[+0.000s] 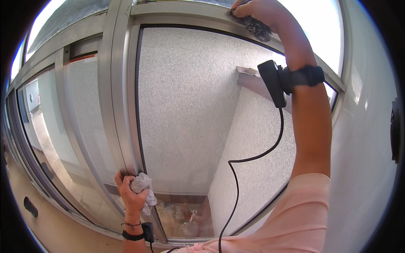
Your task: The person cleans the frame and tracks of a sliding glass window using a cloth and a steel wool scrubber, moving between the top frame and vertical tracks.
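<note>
My left hand (132, 197) is closed around a crumpled greyish-white rag (146, 188), low on the upright metal frame (123, 105) of a window. High up at the right, my right hand (262, 12) grips a dark grey, shaggy cleaning cloth (258, 30). That cloth rests against the top rail (185, 13) of the same window. Between my hands stretches the large glass pane (185, 97), with a rough speckled wall showing behind it. Part of each hand's grip is covered by the cloth it holds.
A strapped black device (273, 82) sits on my right forearm, and its cable (236, 185) hangs across the pane. Another device (147, 232) is on my left wrist. More framed panes (82, 109) run along the left. A white wall (367, 139) stands at the right.
</note>
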A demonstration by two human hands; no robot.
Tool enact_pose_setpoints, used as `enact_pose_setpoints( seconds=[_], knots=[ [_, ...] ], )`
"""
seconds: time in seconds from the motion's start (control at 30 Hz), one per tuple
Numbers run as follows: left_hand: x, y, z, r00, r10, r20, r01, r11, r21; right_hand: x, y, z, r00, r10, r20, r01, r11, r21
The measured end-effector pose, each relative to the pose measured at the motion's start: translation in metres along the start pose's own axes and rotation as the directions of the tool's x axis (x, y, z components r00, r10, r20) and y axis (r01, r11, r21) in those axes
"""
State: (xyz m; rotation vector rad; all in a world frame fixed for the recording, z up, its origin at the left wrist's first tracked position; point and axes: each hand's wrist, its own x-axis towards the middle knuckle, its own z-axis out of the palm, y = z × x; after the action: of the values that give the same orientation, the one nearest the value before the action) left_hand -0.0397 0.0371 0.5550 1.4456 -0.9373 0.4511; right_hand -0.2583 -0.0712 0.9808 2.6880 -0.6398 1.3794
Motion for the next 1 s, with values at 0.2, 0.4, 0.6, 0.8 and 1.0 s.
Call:
enact_pose_setpoints(
  seconds=[0.2, 0.4, 0.6, 0.8, 1.0],
  knots=[
    [0.001, 0.009, 0.006, 1.000, -0.023, -0.012, 0.023, 1.000, -0.021, 0.014, 0.053, -0.012, 0.997, -0.022, -0.068, 0.020, 0.999, -0.035],
    [-0.002, -0.002, 0.001, 0.999, 0.030, -0.030, -0.030, 1.000, -0.006, 0.011, 0.001, 0.088, 0.627, -0.606, -0.489, 0.376, 0.786, -0.492],
    [-0.002, 0.000, 0.001, 1.000, 0.004, -0.006, -0.004, 1.000, -0.007, -0.002, 0.063, 0.077, 0.365, -0.867, -0.338, 0.318, 0.458, -0.830],
    [-0.002, 0.000, 0.004, 0.998, 0.038, -0.043, -0.037, 0.999, 0.033, -0.036, 0.125, 0.048, 0.536, -0.625, -0.567, 0.016, 0.679, -0.734],
    [0.002, 0.003, 0.004, 0.999, 0.039, -0.013, -0.039, 0.999, 0.003, 0.007, 0.009, 0.131, 0.433, -0.658, -0.616, 0.273, 0.747, -0.606]
  ],
)
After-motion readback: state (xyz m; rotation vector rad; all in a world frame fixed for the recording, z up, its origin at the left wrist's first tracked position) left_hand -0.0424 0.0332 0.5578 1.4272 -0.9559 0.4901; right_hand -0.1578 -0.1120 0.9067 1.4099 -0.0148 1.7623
